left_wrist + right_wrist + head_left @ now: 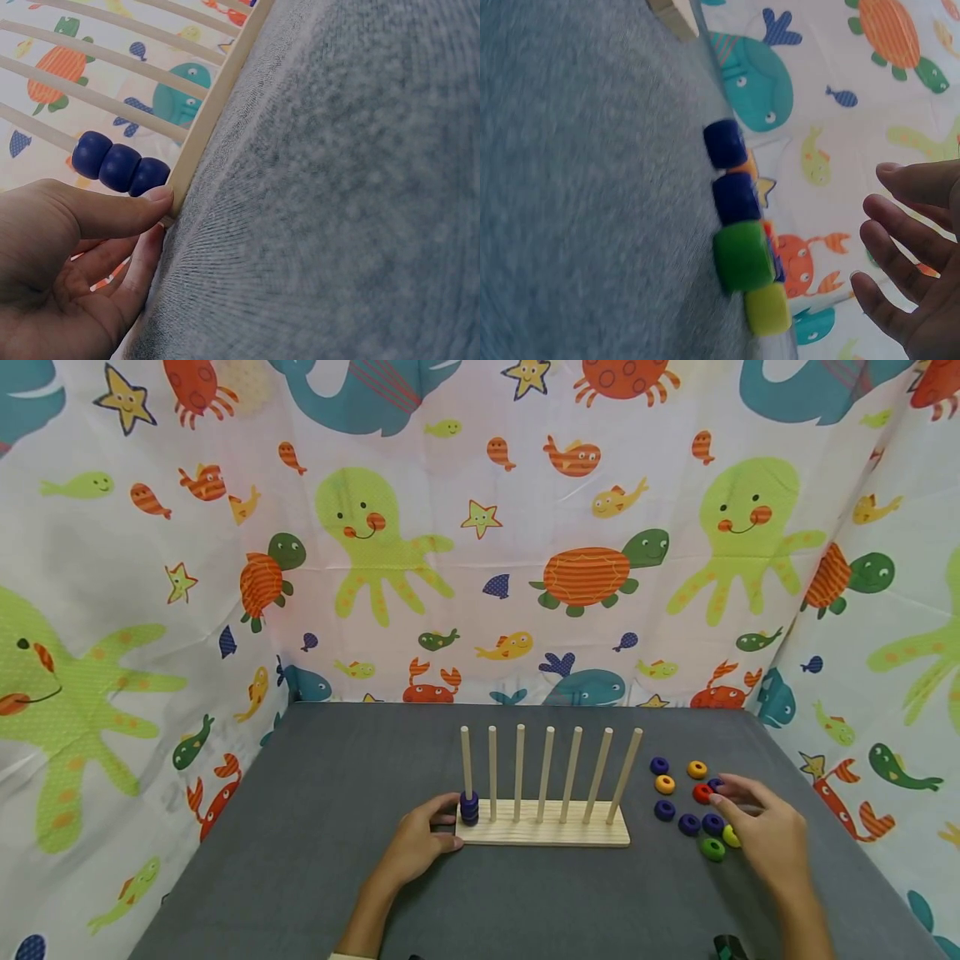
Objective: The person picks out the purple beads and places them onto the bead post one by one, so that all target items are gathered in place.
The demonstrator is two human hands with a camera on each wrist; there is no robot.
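Observation:
A pale wooden peg stand (543, 835) with several upright pegs stands on the table. Three dark blue beads (469, 808) are stacked on its leftmost peg. My left hand (420, 839) grips the left end of the base; the left wrist view shows the thumb (127, 214) along the base edge. My right hand (768, 835) hovers over loose beads on the right, fingers apart and nothing held in the right wrist view. Near it lie a red bead (702, 793), a green bead (712, 849), a yellow bead (731, 836) and several dark blue ones, one partly hidden by the fingers.
Two orange-yellow beads (664, 784) lie among the loose ones, between stand and right hand. A grey cloth (337, 777) covers the table. Patterned curtains (480, 568) rise behind and at both sides. A small dark object (727, 947) shows at the bottom edge.

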